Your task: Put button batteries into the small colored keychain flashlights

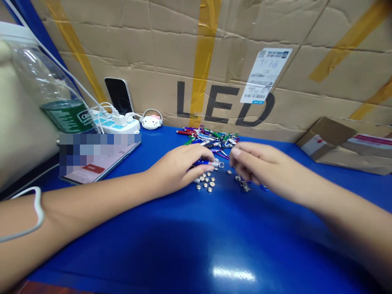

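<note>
My left hand (179,165) is closed around a small blue tube-shaped keychain flashlight (203,162), whose silver end with a loop points right. Just to its right, my right hand (255,161) is raised a little with its fingers curled together; whatever they hold, if anything, is hidden. Several round silver button cells (210,184) lie on the table below the left hand. Small metal clasps (244,185) rest under the right hand, with a bit of a blue piece showing beside them. Behind both hands spreads a pile of colourful keychain flashlights (211,136) with carabiners.
A large cardboard box (153,53) walls off the back of the blue table (183,245). On the left are a phone (101,163), a power strip (107,122), a second phone (118,94), a white cat-shaped case (151,122) and a plastic bottle (67,116). A small carton (346,143) stands right.
</note>
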{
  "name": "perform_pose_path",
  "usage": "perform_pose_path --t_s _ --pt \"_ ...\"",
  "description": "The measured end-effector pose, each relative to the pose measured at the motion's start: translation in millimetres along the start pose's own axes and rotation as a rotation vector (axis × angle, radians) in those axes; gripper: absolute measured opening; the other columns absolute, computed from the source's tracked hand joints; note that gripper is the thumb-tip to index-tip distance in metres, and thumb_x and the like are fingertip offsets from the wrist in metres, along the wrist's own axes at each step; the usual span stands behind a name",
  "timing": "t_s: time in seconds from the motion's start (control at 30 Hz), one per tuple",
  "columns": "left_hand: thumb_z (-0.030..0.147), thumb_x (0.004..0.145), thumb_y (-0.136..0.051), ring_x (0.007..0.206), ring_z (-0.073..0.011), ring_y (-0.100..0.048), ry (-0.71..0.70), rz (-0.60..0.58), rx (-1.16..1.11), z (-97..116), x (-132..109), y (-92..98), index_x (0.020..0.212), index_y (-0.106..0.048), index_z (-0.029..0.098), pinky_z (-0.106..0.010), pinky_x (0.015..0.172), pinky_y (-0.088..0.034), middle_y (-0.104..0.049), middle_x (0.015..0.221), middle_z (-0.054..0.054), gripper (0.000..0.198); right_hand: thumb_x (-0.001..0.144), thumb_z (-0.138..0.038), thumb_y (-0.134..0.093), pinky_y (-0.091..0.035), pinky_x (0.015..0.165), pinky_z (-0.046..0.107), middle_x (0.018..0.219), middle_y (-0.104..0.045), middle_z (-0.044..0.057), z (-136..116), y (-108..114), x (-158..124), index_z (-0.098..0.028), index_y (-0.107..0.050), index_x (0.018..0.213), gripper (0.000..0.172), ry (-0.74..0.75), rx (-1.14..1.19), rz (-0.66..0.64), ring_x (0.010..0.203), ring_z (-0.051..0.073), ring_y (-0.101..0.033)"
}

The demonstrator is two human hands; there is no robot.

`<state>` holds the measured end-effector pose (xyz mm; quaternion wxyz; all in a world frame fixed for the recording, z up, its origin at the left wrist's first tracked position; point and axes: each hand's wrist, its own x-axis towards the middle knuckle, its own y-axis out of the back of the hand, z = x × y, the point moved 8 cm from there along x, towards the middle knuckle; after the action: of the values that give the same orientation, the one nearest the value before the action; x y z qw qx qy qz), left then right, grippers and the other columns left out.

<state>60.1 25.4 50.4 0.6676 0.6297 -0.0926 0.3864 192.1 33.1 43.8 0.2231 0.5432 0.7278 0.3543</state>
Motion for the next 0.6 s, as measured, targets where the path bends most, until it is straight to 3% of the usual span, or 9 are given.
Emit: perform_pose_path --t_s 0.07,0.17,0.37,0.6 --pt "0.023 0.092 -0.049 0.088 -0.0136 -0.060 0.051 -0.009 -0.008 -4.1 -1.0 -2.2 0.099 -0.058 0.014 -0.022 0.080 -0.047 -0.065 0.094 -0.004 0.015 0.088 -0.048 -0.040 -0.037 0.055 0.025 0.068 -0.058 0.001 6.2 25.7 1.7 -0.020 -0.051 0.072 0.034 0.007 -0.285 0.099 0.062 0.014 -0.053" --pt "0.021 0.093 -0.047 0.098 -0.0150 -0.058 0.092 0.011 0.012 -8.4 -2.1 -1.6 0.110 -0.055 0.014 -0.024 0.087 -0.046 -0.063 0.106 -0.006 0.021 0.085 -0.044 -0.045 -0.040 0.059 0.027 0.079 -0.065 0.003 25.6 38.7 4.4 -0.020 -0.058 0.080 0.027 0.006 -0.517 -0.016 0.068 0.017 -0.058" --pt "0.018 0.094 -0.041 0.099 -0.0159 -0.054 0.067 -0.035 0.013 -11.9 -1.4 -7.5 0.122 -0.051 0.014 -0.027 0.088 -0.045 -0.057 0.106 -0.008 0.030 0.081 -0.039 -0.046 -0.040 0.055 0.028 0.077 -0.068 0.003 71.6 38.8 -4.6 -0.022 -0.065 0.076 0.026 -0.166 -0.683 -0.341 0.062 0.017 -0.058" --pt "0.018 0.094 -0.041 0.092 -0.0158 -0.053 0.022 -0.045 0.001 -10.3 -2.8 -9.8 0.119 -0.053 0.014 -0.028 0.083 -0.046 -0.056 0.101 -0.008 0.028 0.082 -0.056 -0.041 -0.040 0.055 0.029 0.073 -0.068 0.005 67.2 24.8 0.1 -0.021 -0.066 0.073 0.044 -0.181 -0.703 -0.341 0.060 0.018 -0.058"
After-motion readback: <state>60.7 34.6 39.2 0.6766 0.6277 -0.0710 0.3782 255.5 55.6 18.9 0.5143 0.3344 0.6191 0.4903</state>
